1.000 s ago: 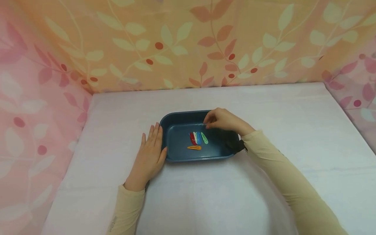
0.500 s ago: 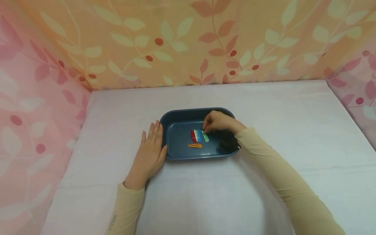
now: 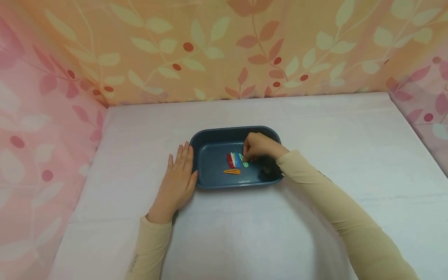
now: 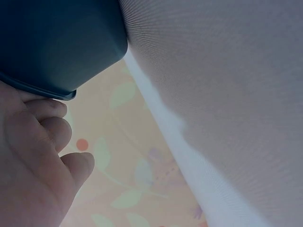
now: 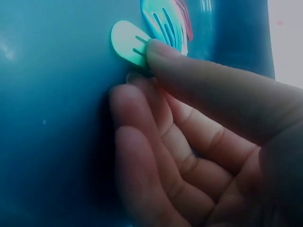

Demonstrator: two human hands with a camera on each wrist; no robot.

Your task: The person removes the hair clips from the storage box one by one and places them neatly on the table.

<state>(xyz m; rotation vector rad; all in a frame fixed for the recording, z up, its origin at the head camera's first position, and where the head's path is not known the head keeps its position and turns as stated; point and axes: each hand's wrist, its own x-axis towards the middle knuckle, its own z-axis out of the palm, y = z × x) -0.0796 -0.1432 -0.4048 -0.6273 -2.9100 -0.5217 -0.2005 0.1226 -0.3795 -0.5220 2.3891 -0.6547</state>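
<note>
A dark blue tray (image 3: 210, 171) lies on the table with several snap hair clips in it. My right hand (image 3: 260, 146) reaches over its right side. Thumb and fingertips pinch a light green hair clip (image 5: 125, 41), whose rounded end sticks out past the thumb. Just left of it, a blue hair clip (image 3: 237, 160), a white one and a red hair clip (image 3: 229, 160) lie side by side in a row. An orange hair clip (image 3: 232, 171) lies crosswise, nearer the front. My left hand (image 3: 176, 181) rests along the tray's left rim, fingers straight.
A white cloth (image 3: 231, 229) covers the table under the tray. Leaf-patterned fabric (image 3: 157, 50) hangs behind and at both sides. The tray's raised wall (image 4: 61, 42) fills the upper left of the left wrist view.
My right hand has come down and slightly toward me inside the tray, and its fingertips now pinch the green hair clip. The left hand has stayed at the rim.
</note>
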